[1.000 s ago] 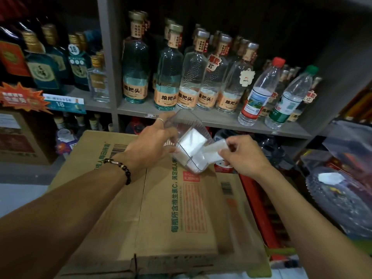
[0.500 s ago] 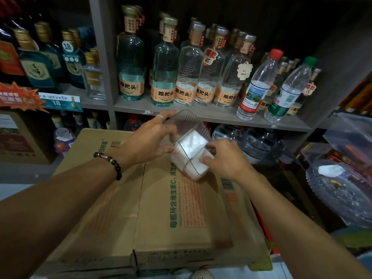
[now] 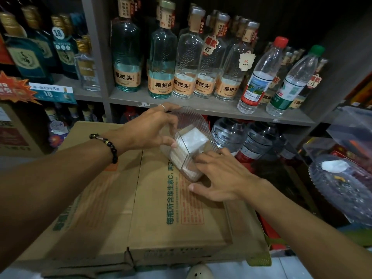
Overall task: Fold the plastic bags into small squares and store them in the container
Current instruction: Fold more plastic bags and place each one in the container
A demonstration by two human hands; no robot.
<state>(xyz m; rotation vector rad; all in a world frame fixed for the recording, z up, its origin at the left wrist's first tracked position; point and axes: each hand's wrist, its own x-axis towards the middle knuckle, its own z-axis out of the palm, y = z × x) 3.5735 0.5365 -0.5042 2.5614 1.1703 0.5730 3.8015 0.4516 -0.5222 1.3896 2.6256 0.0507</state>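
Observation:
A clear ribbed plastic container (image 3: pixel 192 125) is tipped on its side on a cardboard box (image 3: pixel 153 214). Folded white plastic-bag squares (image 3: pixel 192 139) fill it. My left hand (image 3: pixel 149 129) grips the container from the left, thumb on its near wall and fingers over the far rim. My right hand (image 3: pixel 219 176) lies spread at the container's open mouth, fingers straight and touching the stack of squares, thumb flat on the box. It holds nothing.
A grey shelf (image 3: pixel 201 106) right behind the box carries several glass liquor bottles (image 3: pixel 163 57) and two water bottles (image 3: pixel 259 77). Large water jugs (image 3: pixel 231 133) stand beneath it. At right a clear bag (image 3: pixel 342 190) holds a white bundle.
My right hand pushed the folded square it was pinching into the container, let it go, and now lies flat at the opening. The container came down onto the box.

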